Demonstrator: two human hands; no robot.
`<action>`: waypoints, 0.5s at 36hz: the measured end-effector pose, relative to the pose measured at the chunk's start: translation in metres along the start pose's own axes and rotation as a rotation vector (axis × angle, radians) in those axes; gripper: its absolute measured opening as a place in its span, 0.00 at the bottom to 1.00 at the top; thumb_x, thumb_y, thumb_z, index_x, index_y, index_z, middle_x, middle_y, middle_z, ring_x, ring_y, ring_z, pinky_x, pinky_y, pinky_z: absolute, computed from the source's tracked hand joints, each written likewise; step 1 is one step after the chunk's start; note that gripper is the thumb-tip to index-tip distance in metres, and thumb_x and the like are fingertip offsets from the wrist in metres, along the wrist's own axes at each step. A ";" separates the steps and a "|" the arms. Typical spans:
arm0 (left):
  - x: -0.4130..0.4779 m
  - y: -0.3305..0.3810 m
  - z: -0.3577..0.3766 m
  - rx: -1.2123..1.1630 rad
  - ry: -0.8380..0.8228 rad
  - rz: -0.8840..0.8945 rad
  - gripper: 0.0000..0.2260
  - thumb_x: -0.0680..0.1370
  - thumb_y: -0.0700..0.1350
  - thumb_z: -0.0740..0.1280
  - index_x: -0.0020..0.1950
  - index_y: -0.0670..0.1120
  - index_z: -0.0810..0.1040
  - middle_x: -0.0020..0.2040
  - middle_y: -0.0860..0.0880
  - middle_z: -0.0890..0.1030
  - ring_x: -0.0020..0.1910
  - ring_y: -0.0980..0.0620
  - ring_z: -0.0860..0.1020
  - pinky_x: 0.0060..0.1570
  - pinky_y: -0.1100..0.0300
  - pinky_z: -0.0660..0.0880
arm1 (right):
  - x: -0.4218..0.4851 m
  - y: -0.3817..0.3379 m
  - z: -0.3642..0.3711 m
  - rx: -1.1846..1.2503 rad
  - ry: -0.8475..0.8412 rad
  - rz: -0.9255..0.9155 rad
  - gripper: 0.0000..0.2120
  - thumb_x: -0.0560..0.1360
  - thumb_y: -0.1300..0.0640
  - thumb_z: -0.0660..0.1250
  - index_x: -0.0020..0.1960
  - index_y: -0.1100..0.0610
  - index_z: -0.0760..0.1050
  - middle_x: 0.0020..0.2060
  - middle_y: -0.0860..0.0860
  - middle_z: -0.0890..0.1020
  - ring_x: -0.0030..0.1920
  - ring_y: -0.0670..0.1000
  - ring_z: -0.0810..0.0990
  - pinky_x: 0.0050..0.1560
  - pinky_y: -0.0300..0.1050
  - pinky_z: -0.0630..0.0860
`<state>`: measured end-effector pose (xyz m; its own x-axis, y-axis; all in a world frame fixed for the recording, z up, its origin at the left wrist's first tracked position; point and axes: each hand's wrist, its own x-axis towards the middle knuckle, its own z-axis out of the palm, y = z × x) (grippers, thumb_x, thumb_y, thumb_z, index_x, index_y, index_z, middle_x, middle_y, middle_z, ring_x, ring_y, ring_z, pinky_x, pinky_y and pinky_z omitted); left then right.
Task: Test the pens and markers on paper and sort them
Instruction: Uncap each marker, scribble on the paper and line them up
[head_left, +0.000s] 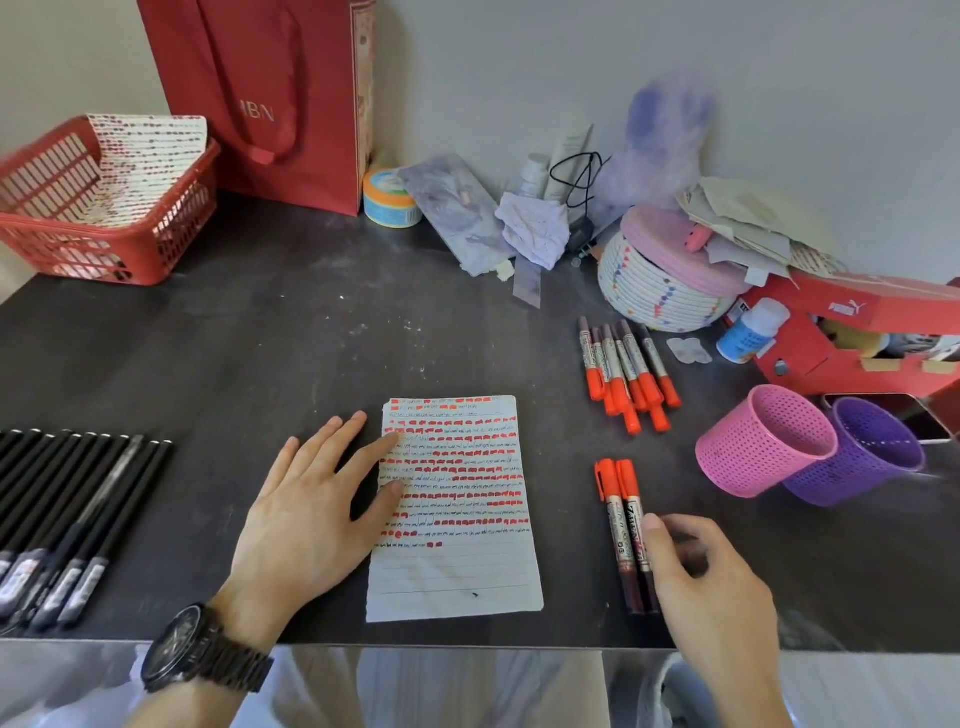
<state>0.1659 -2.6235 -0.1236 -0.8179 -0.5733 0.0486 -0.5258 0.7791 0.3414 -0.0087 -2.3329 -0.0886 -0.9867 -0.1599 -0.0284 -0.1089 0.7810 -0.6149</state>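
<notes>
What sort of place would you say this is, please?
Probably a home desk against a wall: its dark tabletop holds a red shopping bag, a woven basket and a red shoebox.

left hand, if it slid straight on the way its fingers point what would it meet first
The lined paper: the left hand touches its left edge. Sliding on, it would cross the sheet's top corner, then bare table, as far as I can tell.

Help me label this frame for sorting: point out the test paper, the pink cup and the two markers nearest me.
test paper (457, 571), head view, blank lower lines.
pink cup (763, 449), head view, perforated side wall.
two markers (616, 519), head view, left one's printed barrel.
</notes>
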 end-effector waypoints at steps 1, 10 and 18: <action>0.000 0.000 0.000 0.000 -0.001 -0.001 0.28 0.78 0.71 0.47 0.78 0.67 0.58 0.81 0.59 0.53 0.80 0.57 0.48 0.78 0.51 0.43 | 0.002 -0.002 0.000 0.001 0.015 0.000 0.13 0.75 0.35 0.63 0.49 0.43 0.77 0.37 0.38 0.81 0.41 0.42 0.77 0.43 0.47 0.70; 0.001 0.001 0.001 0.002 0.031 -0.002 0.29 0.78 0.72 0.44 0.77 0.67 0.58 0.81 0.60 0.53 0.79 0.59 0.46 0.76 0.53 0.40 | 0.055 -0.061 0.012 -0.201 0.063 -0.247 0.11 0.76 0.36 0.62 0.52 0.41 0.73 0.40 0.37 0.78 0.42 0.48 0.75 0.43 0.45 0.68; 0.000 0.003 0.000 -0.006 0.043 -0.017 0.27 0.79 0.70 0.45 0.78 0.67 0.59 0.81 0.60 0.56 0.80 0.58 0.51 0.76 0.55 0.39 | 0.123 -0.122 0.039 -0.537 0.056 -0.377 0.17 0.77 0.44 0.64 0.59 0.53 0.76 0.58 0.55 0.79 0.56 0.63 0.80 0.49 0.54 0.76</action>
<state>0.1638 -2.6211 -0.1224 -0.7981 -0.5968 0.0831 -0.5378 0.7678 0.3482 -0.1122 -2.4714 -0.0477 -0.8721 -0.4618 0.1617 -0.4795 0.8723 -0.0952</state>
